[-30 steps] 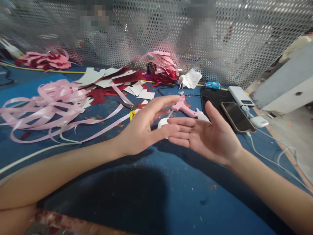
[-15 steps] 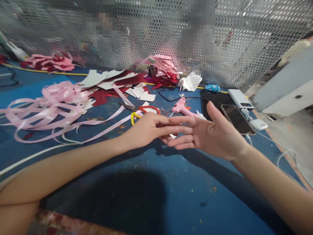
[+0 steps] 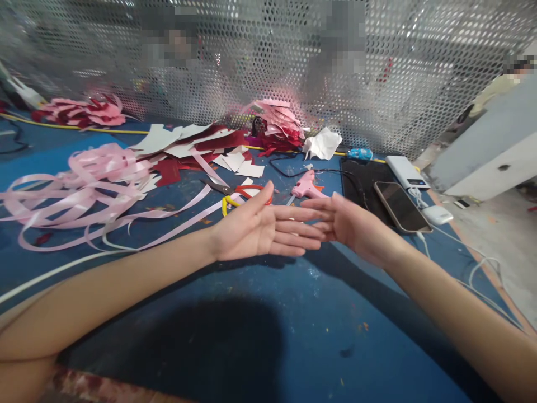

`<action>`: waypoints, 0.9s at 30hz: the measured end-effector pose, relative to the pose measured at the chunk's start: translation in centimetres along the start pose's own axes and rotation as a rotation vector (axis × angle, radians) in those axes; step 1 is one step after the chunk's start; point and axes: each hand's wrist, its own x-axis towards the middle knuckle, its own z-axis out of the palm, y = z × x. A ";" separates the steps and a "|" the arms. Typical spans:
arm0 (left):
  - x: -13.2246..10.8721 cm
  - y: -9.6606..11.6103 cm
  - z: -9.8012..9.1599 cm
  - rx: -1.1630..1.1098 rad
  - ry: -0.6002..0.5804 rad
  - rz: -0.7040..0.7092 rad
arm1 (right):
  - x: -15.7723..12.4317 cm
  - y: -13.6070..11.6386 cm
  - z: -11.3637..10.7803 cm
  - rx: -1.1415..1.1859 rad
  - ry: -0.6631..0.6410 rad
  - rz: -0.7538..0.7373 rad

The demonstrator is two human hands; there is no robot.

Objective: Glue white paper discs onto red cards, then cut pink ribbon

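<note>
My left hand (image 3: 255,230) is turned palm up over the blue table, fingers stretched out and thumb raised, with nothing in it. My right hand (image 3: 356,226) meets it from the right. Its stretched fingers overlap the left fingertips and seem to touch them; they are partly hidden, and nothing shows in them. Just behind the left hand lie scissors (image 3: 226,206) with yellow and red handles. A pink glue gun (image 3: 307,184) rests beyond the fingertips.
Loops of pink ribbon (image 3: 104,184) spread at the left. White and red paper pieces (image 3: 180,143) lie behind, near pink-red bundles (image 3: 279,123) against a perforated metal panel (image 3: 268,61). A phone (image 3: 400,207), a power bank (image 3: 406,172) and white cables lie at the right.
My left hand has turned from fingers curled over the right fingers to an open palm. My right hand has rolled over from palm up, its fingers now partly behind the left fingertips.
</note>
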 end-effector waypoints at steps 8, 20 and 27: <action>-0.3 -0.8 0.2 -0.093 -0.116 -0.107 | -0.4 1.1 1.5 -0.183 -0.140 -0.057; 0.1 -1.5 0.4 -0.133 -0.139 -0.100 | 0.0 2.3 1.6 -0.068 0.036 -0.047; 0.4 -0.8 -0.1 -0.154 0.012 0.091 | 0.4 -0.2 -1.4 -0.082 0.296 -0.223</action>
